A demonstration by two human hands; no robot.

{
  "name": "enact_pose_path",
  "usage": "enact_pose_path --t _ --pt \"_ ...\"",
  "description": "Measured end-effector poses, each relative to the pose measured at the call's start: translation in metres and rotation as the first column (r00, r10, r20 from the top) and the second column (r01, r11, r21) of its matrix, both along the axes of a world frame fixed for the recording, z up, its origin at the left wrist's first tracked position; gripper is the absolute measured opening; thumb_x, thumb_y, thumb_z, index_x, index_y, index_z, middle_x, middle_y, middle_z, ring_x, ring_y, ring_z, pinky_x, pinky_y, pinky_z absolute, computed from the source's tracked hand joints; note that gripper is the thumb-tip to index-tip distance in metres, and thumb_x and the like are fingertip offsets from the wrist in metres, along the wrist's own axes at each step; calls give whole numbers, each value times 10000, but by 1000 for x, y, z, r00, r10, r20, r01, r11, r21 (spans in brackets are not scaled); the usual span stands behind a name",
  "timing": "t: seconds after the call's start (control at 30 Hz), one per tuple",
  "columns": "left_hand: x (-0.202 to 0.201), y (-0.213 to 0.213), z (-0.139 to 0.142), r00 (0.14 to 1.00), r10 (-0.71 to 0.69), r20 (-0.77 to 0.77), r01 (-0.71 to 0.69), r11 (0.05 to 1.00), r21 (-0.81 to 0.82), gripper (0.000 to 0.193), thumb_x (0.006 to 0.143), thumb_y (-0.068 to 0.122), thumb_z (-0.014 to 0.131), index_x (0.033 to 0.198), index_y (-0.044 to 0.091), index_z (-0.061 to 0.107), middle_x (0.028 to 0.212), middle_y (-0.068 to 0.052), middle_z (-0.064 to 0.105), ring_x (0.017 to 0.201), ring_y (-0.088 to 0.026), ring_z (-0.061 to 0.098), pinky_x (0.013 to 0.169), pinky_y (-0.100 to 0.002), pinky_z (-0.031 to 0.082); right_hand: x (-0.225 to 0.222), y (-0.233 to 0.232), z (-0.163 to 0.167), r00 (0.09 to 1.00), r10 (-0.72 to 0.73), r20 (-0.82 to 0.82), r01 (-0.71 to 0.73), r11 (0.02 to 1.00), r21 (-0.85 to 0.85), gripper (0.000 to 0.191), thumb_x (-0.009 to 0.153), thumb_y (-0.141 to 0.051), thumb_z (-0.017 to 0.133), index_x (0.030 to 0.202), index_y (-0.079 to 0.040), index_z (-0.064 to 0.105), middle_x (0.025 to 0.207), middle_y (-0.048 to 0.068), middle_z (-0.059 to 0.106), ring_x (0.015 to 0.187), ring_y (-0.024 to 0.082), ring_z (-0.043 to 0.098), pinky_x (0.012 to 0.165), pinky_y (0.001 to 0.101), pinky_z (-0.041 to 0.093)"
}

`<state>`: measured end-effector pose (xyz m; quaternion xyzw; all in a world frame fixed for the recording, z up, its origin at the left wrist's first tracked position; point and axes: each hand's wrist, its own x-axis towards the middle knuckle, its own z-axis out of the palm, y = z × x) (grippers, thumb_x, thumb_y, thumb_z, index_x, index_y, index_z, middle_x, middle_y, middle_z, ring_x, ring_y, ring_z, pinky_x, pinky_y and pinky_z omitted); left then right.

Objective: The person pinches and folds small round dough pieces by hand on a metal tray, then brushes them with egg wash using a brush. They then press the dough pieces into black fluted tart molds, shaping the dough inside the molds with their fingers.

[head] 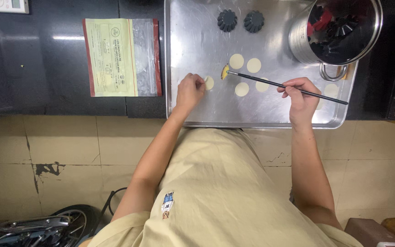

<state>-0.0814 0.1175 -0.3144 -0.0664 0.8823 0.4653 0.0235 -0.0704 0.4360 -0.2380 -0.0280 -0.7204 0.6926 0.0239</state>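
While brush-holding, right hand (301,97) over flat pale dough rounds (242,89), steel tray (193,41).

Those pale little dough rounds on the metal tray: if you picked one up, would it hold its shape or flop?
Probably flop: each dough round lies thin and perfectly flat on the tray. It looks light, and the left hand needs only fingertips at the edge of one. Likely soft and easy to tear or stretch. It may cling to the metal somewhat.
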Motion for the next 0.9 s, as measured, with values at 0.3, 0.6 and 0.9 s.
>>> enact_pose_path --t 0.3,0.6,0.9 --pt "-6 4 2 993 46 107 -49 998 27 184 793 93 756 947 0 719 820 -169 745 750 -299 736 730 -390 576 3 19 -5 994 -83 76 91 990 -112 114 966 16 530 1017 41 629 911 126 676 834 203 705 704 273 534" --pt "-2 0 20 991 -131 7 131 990 53 117 863 79 709 965 32 741 884 -145 748 732 -280 738 708 -373 584 4 23 3 987 -26 157 76 944 -321 113 1029 -29 570 1098 21 644 959 125 666 875 209 679 709 307 546" --pt "3 -28 14 943 -312 -117 296 946 -136 162 846 83 713 1005 66 738 1001 -114 702 804 -300 704 749 -399 550 0 -11 -11 974 67 215 -8 964 -266 90 1004 -8 591 1065 12 654 928 114 697 851 179 692 726 281 555"
